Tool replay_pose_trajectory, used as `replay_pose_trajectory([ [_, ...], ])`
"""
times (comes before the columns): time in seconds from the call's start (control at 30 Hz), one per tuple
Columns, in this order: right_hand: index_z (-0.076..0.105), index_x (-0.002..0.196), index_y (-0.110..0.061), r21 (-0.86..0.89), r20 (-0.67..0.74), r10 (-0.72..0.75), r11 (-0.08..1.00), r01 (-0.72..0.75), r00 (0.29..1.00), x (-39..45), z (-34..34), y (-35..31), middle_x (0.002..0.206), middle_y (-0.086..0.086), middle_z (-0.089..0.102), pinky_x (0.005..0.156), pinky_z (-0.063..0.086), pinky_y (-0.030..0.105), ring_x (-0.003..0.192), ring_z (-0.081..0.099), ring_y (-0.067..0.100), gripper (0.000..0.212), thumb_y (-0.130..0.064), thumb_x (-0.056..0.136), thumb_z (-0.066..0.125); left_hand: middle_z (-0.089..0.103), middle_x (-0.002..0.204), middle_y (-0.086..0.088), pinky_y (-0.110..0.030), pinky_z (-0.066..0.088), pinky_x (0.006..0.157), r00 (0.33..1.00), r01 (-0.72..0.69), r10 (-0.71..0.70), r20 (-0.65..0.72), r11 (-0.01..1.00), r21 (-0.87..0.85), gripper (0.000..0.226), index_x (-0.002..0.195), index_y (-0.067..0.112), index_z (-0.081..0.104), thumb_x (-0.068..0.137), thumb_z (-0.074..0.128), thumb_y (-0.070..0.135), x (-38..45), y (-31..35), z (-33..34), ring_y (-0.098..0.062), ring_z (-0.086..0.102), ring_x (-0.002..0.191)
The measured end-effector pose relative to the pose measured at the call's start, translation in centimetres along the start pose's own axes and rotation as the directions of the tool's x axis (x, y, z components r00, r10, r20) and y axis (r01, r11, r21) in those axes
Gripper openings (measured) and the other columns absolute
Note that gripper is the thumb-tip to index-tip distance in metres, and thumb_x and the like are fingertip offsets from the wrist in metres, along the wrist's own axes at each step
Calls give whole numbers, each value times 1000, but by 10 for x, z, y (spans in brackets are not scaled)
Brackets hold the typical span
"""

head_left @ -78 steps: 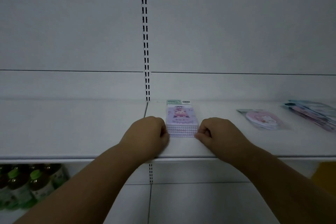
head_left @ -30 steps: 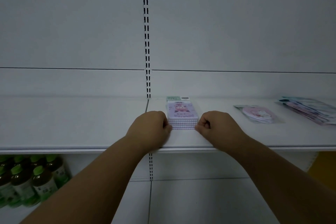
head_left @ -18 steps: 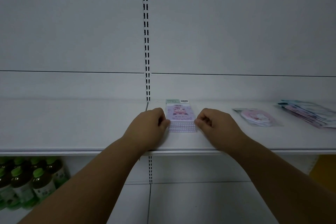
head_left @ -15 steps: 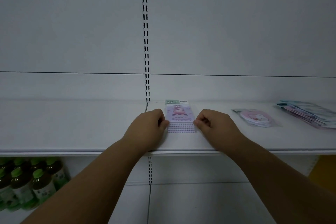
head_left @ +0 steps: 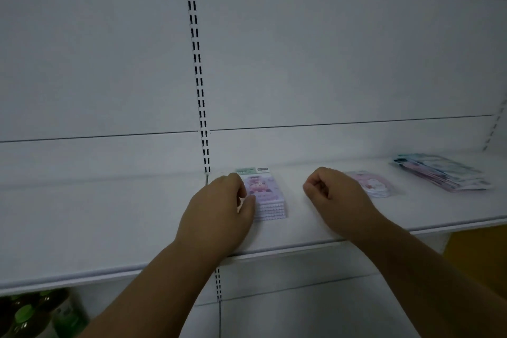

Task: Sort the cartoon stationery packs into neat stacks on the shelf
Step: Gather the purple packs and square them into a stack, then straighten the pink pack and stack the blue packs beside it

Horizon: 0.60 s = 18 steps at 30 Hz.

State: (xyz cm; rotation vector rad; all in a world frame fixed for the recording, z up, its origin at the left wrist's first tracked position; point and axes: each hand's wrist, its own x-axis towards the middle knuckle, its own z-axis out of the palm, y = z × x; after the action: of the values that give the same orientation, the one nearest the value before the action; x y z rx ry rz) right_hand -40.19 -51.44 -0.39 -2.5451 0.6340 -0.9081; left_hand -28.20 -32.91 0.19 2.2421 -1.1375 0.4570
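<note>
A neat stack of purple cartoon stationery packs (head_left: 267, 196) lies flat on the white shelf (head_left: 109, 217), just right of the slotted upright. My left hand (head_left: 222, 208) rests curled against the stack's left side, thumb touching its edge. My right hand (head_left: 333, 195) is a loose fist on the shelf, a small gap to the right of the stack, holding nothing. A single pink round pack (head_left: 374, 185) lies just behind my right hand. A fanned pile of blue and pink packs (head_left: 441, 173) sits at the far right.
The slotted upright (head_left: 199, 77) runs down the white back panel. Green-capped bottles (head_left: 33, 315) stand on the lower shelf at bottom left. A yellow surface (head_left: 477, 244) shows below the shelf at the right.
My right hand has let go of the stack's right side and moved right, toward the pink round pack. My left hand stays against the stack. The view has tilted and shifted.
</note>
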Motion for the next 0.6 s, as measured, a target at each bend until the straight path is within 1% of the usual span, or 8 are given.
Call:
replay_pose_trajectory([
  [0.07, 60, 86, -18, -35, -31, 14, 999, -15, 999, 4, -19, 7, 78, -5, 59, 61, 40, 19, 70, 52, 9, 13, -28, 93, 55, 53, 84, 10, -27, 43, 68, 992, -127, 127, -24, 992, 2, 16, 84, 28, 46, 95, 50, 39, 5, 17, 0, -10, 50, 75],
  [0.13, 61, 87, -20, -64, -69, 36, 997, -40, 997, 6, -39, 21, 80, -6, 60, 62, 40, 22, 70, 52, 7, 12, -29, 92, 56, 51, 84, 9, -29, 43, 70, 975, -222, 222, -19, 975, -16, 14, 87, 27, 47, 95, 51, 37, 10, 38, 7, -12, 50, 77],
  [0.2, 62, 87, -20, -82, -94, 51, 995, -59, 994, 9, -58, 41, 80, -6, 61, 63, 42, 25, 72, 54, 8, 10, -28, 91, 58, 52, 85, 9, -29, 42, 71, 963, -270, 270, -2, 962, -46, 13, 91, 26, 50, 95, 51, 39, 17, 60, 18, -11, 50, 79],
  [0.33, 63, 85, -22, -155, -70, 131, 978, -140, 989, 17, -87, 98, 83, -5, 65, 60, 38, 21, 75, 57, 13, 7, -29, 87, 64, 59, 100, 6, -28, 44, 77, 951, -287, 293, 96, 955, -71, 20, 105, 25, 55, 95, 51, 41, 34, 104, 54, -14, 55, 90],
  [0.4, 62, 90, -23, -196, -30, 171, 965, -173, 985, 22, -94, 127, 91, -2, 67, 65, 39, 25, 79, 57, 15, 12, -34, 86, 66, 61, 106, 4, -29, 45, 81, 951, -260, 266, 155, 964, -57, 26, 111, 24, 56, 94, 52, 43, 44, 123, 78, -16, 56, 94],
  [0.5, 61, 112, -25, -271, 83, 216, 944, -186, 973, 26, -95, 163, 107, -2, 66, 76, 40, 26, 87, 55, 13, 35, -47, 86, 61, 61, 116, -1, -33, 47, 89, 964, -125, 121, 236, 992, 3, 38, 120, 20, 56, 93, 51, 46, 57, 144, 115, -21, 58, 103],
  [0.53, 59, 118, -27, -282, 138, 220, 943, -175, 966, 26, -94, 171, 110, -2, 64, 76, 40, 25, 88, 55, 12, 40, -51, 86, 59, 61, 120, -3, -35, 46, 92, 964, -94, 79, 253, 995, 45, 41, 123, 19, 55, 93, 51, 46, 60, 149, 126, -23, 57, 107],
  [0.6, 58, 120, -29, -268, 221, 188, 955, -126, 957, 25, -91, 182, 110, -3, 64, 73, 41, 26, 89, 56, 11, 40, -54, 88, 55, 61, 124, -5, -35, 44, 94, 965, -43, 15, 262, 994, 104, 43, 126, 18, 55, 92, 53, 45, 65, 159, 142, -25, 56, 112],
])
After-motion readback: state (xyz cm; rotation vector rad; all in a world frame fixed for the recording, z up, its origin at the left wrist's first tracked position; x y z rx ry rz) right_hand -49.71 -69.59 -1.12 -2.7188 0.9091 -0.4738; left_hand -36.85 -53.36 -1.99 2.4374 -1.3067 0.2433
